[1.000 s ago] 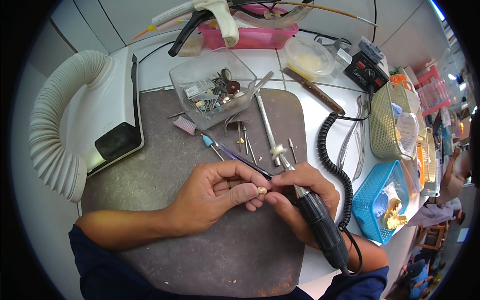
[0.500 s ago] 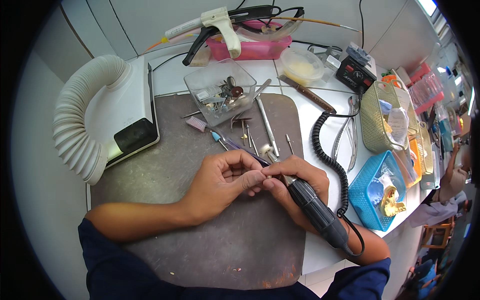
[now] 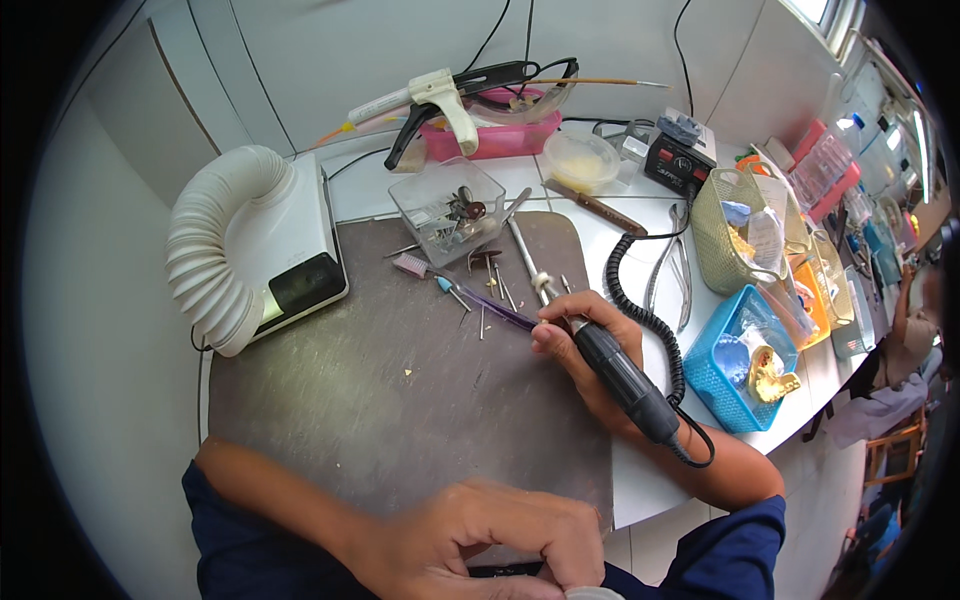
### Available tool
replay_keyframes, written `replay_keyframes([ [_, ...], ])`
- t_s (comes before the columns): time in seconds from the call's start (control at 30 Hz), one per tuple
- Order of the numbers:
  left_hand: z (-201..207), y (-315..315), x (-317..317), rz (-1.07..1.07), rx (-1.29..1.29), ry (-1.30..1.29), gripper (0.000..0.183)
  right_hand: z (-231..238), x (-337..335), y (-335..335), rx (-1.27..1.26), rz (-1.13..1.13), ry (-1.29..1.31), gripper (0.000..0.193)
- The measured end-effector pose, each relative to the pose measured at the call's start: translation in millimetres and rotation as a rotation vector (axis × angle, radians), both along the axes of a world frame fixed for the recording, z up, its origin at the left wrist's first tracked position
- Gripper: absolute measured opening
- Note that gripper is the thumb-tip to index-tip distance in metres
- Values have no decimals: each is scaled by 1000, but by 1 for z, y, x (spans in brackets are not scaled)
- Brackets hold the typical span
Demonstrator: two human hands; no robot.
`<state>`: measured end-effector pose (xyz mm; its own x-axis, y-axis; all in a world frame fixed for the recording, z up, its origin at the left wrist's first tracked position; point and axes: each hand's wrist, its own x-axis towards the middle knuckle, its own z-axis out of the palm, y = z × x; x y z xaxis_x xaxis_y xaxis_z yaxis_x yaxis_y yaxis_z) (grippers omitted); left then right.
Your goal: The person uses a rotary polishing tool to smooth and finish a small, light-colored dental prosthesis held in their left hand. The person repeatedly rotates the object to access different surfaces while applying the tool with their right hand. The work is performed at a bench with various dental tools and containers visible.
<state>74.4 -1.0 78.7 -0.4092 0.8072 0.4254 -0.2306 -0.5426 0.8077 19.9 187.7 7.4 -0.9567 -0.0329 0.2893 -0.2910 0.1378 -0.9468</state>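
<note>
My right hand [image 3: 588,345] is closed around a black motor handpiece [image 3: 625,385], its cable running back over the forearm. A small pale wheel [image 3: 541,281] sits at the handpiece's metal tip. Between the thumb and index fingertips a tiny pale piece [image 3: 542,323] shows, too small to name. My left hand [image 3: 500,535] is low at the front edge, close to my body and slightly blurred, its fingers curled. A pale grey rounded thing [image 3: 595,593] peeks out beneath its fingers, mostly cut off by the picture's edge. Beyond my right hand lies a toothbrush [image 3: 490,303] with a purple handle.
On the dark mat [image 3: 330,400] lie several small burs and crumbs. A clear box [image 3: 450,215] holds discs and bits. At left stands a white hose unit [image 3: 290,240]. On the right are a coiled cord [image 3: 625,290], pliers [image 3: 682,275] and a blue basket [image 3: 735,375] with dental casts.
My left hand has left the right hand's fingertips and come down toward my body. My right hand keeps the handpiece. The whole view has shifted slightly.
</note>
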Motion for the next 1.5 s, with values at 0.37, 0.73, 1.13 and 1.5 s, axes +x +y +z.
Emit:
replay_keyframes([
  [0.37, -47, 12, -73, 633, -487, 31, 24, -5, 0, 1, -23, -65, 92, 15],
  [0.73, -70, 1, -95, 354, -500, -303, 19, -1, -11, 5, 198, 56, 219, 18],
  [1.13, -66, -5, -114, 100, -620, -485, 16, 1, -13, 6, 261, 107, 128, 27],
  [1.5, -76, -3, -107, 219, -450, -505, 15, 1, -17, 5, 157, 101, 110, 22],
])
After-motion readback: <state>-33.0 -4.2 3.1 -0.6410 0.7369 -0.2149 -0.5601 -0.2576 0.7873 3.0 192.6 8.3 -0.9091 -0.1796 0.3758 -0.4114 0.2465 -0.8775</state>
